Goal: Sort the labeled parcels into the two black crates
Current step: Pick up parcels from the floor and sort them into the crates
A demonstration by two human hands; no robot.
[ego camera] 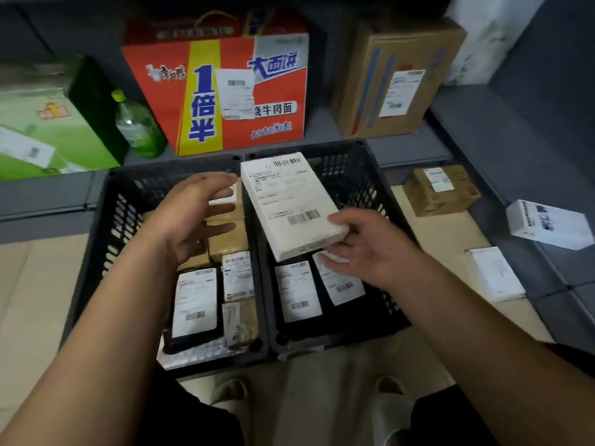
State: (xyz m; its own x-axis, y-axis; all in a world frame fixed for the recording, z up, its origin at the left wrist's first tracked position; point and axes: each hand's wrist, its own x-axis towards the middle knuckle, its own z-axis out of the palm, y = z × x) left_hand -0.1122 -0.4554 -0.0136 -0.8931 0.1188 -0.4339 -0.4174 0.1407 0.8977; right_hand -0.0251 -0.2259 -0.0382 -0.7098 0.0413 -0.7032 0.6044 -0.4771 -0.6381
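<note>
Bare forearms (96,349) are reaching over 2 black crates: the right hand (363,249) is pinching the white labelled box (291,204) by its 5 o'clock corner above the right crate (380,194), while the left hand (196,214) is hovering slack-fingered over the left crate (96,236). Placing seems underway; the box likely needs lowering flat.

A pale beige floor sheet (42,284) is carrying two black slatted plastic crates side by side, the left crate (93,252) touching the right crate (380,188). To their right, a small brown cardboard box (441,191) and a flat white labeled parcel (497,275) are lying well apart. Behind the crates, a dark grey ledge (48,194) is bearing a green carton (48,123), a green plastic bottle (138,127) just beside it, a red and yellow printed carton (225,91) and a tall brown cardboard box (396,75). A small white box with dark print (547,225) is sitting on the grey raised strip (515,162) at the right.
</note>
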